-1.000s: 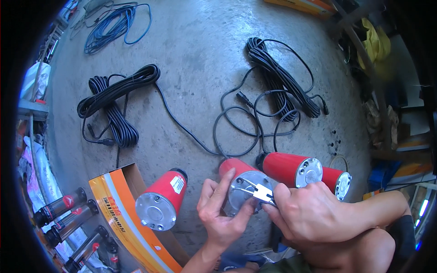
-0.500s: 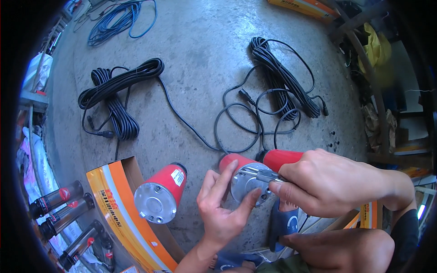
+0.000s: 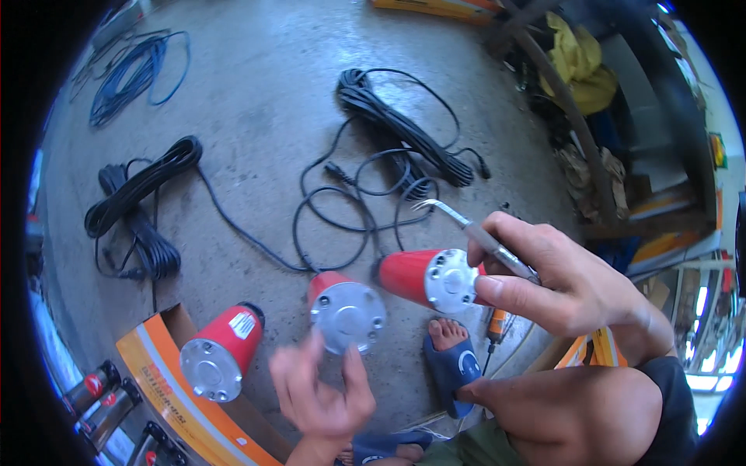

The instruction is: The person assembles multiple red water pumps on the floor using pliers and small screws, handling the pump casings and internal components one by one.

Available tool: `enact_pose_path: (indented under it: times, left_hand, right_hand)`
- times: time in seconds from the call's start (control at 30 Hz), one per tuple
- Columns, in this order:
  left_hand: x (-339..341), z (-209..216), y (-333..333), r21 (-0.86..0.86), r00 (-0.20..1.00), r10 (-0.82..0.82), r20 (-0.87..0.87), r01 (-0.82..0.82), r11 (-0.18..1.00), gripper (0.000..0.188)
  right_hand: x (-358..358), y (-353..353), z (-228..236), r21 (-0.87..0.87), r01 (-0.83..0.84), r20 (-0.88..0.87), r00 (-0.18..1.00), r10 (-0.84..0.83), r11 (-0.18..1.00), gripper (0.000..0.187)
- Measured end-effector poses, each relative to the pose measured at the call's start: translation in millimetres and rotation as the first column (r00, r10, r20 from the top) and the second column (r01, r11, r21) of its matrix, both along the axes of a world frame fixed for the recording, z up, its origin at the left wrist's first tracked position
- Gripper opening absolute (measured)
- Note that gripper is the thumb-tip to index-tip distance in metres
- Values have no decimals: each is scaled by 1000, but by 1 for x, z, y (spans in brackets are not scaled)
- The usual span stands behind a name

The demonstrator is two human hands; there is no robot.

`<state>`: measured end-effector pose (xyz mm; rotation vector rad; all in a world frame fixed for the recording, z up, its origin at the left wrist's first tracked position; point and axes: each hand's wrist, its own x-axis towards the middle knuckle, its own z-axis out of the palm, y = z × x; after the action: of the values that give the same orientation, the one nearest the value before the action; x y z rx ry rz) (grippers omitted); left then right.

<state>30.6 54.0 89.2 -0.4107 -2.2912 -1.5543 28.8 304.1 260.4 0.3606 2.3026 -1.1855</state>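
Note:
My right hand [image 3: 552,279] is raised on the right, fingers closed round bent-tip tweezers [image 3: 482,237] whose curved tips point up and left. Close to the middle red cylinder [image 3: 347,314] is my left hand [image 3: 318,396], slightly blurred, with finger and thumb apart at the lower rim of its metal end; whether they touch it I cannot tell. Screw holes ring that round metal face. Partly behind my right fingers lies a second red cylinder [image 3: 408,276], metal end toward me. A third red cylinder [image 3: 237,334] with a white label leans on an orange box [image 3: 167,388].
Coiled black cables [image 3: 404,128] lie ahead, and another black coil [image 3: 144,202] to the left. A blue cable [image 3: 128,81] is at far left. An orange-handled screwdriver [image 3: 496,326] lies near my sandalled foot [image 3: 451,361]. Shelving with yellow cloth [image 3: 579,66] stands right.
My right hand has lifted the tweezers off the middle cylinder's end, and its tips now point away. My left hand has let go of the cylinder and drawn back. The view has shifted right.

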Motion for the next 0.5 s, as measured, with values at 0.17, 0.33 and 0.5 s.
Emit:
enact_pose_path:
  times: [0.17,0.33,0.5]
  left_hand:
    - [31,29,16,303,562,-817,127,763,571,20]
    - [45,26,2,618,-280,-551,786,346,705,19]
    - [45,17,-17,463,-252,-391,885,380,801,27]
  right_hand:
    - [64,28,-4,-74,175,34,984,-173,982,34]
    - [96,43,-27,32,91,-100,991,-87,995,35]
    - [86,48,-26,-88,93,10,996,-92,992,35]
